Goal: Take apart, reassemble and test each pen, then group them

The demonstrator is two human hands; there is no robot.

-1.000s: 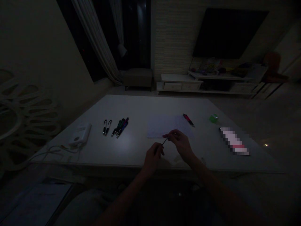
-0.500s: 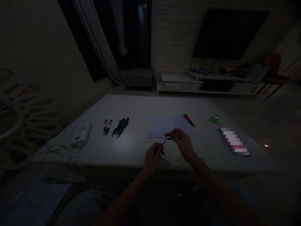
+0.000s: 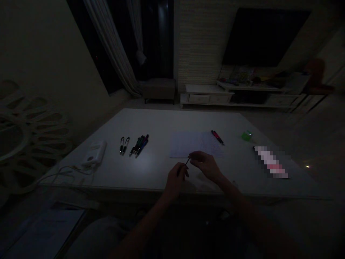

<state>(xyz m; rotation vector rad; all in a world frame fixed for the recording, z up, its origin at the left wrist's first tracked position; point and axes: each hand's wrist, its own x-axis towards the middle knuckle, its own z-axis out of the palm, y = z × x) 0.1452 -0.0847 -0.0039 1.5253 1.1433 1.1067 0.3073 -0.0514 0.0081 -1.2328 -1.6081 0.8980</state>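
Note:
My left hand [image 3: 176,177] is closed on a thin dark stick-like piece [image 3: 188,161] near the table's front edge. The piece slants up to the right. At its upper end are the pinched fingertips of my right hand [image 3: 205,164]; what they grip is too small and dark to tell. Just beyond both hands lies a sheet of paper [image 3: 185,144] on the white table [image 3: 159,122]. A red and black pen [image 3: 217,137] rests across the paper's right side.
Left of the paper lie several dark pens [image 3: 138,145] and two white and black pens [image 3: 124,145]. A white box with cables [image 3: 94,154] is at the far left. On the right are a green round object [image 3: 247,135] and a blurred phone [image 3: 271,162].
My right hand has moved slightly down and left, its fingertips now at the upper end of the thin piece. My left hand has barely moved.

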